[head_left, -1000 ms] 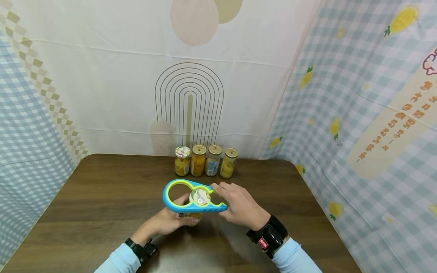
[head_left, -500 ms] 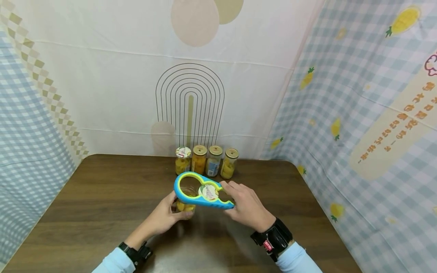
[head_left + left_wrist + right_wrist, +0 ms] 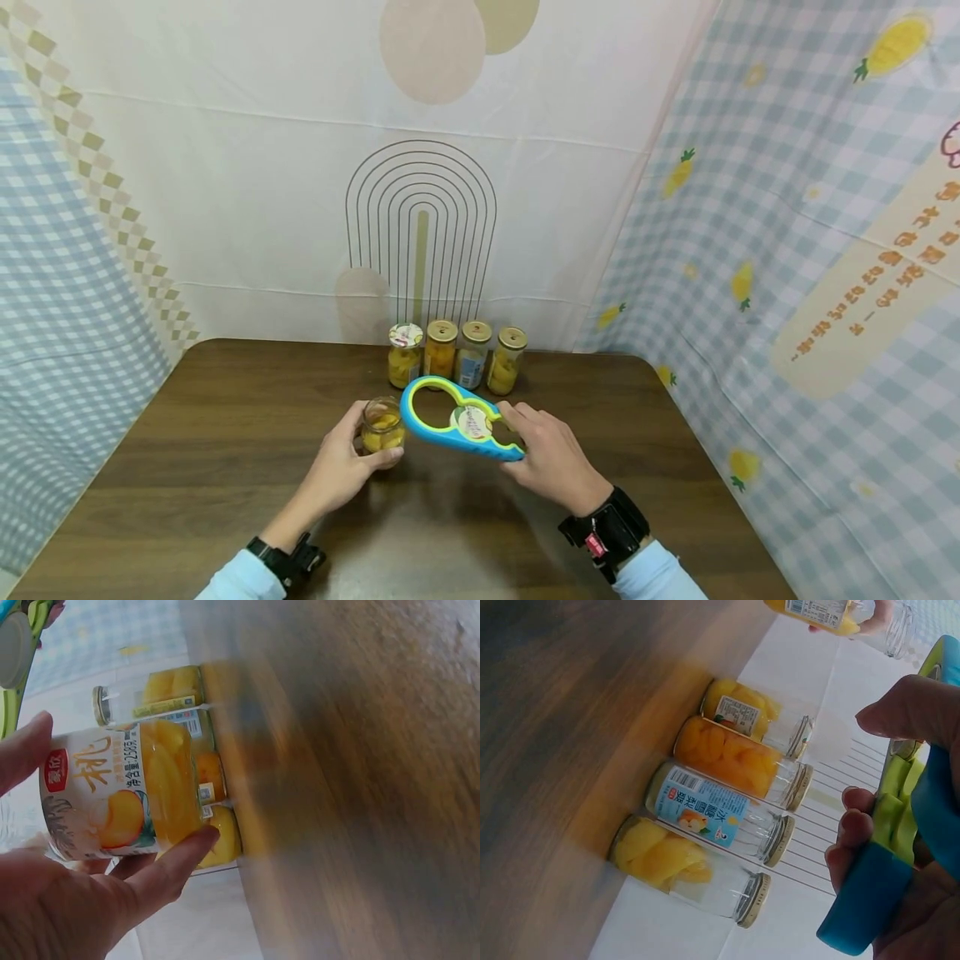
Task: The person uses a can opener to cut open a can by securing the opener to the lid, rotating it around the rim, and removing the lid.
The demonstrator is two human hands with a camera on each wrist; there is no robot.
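Here's the glass jar (image 3: 383,428), just left of centre over the counter (image 3: 225,442), its mouth uncovered, yellow fruit inside and a peach on its label. The left hand (image 3: 339,467) has it, fingers curled around the glass, thumb on the near side. Just to the right, there's the blue-and-green opener (image 3: 452,438), held up level with a pale printed lid (image 3: 473,422) sitting in its middle opening. The right hand (image 3: 552,457) grips its right end, fingers wrapped firmly round it. On the far side, four jars stand in a row: a white-patterned top on the left jar (image 3: 405,360), then gold lids on the orange-filled jar (image 3: 440,353), the blue-labelled jar (image 3: 472,360) and the right jar (image 3: 506,364). Behind them hangs a white cloth (image 3: 255,183); checked cloth (image 3: 750,350) covers the right side.
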